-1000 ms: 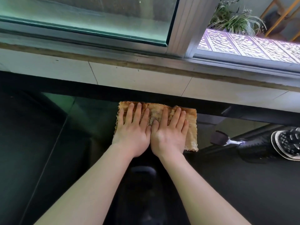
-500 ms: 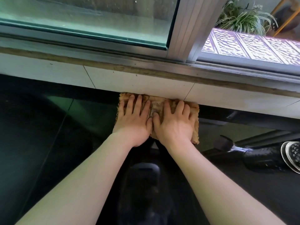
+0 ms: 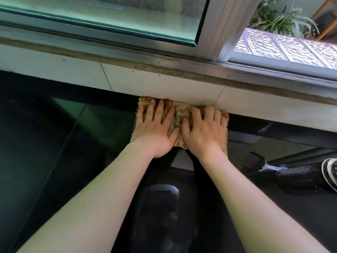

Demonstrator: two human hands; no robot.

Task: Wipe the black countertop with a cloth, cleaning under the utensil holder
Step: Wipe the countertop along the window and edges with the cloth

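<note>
Both palms are flat on the cloth (image 3: 177, 123), left hand (image 3: 155, 128) and right hand (image 3: 203, 132) pressing, fingers spread, not gripping. It's bunched against the white wall at the black countertop (image 3: 45, 152) (soft, light, grippy). Best handled palms-down.

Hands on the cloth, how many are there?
2. The left hand presses the cloth's left half; the right hand presses its right half, side by side.
</note>
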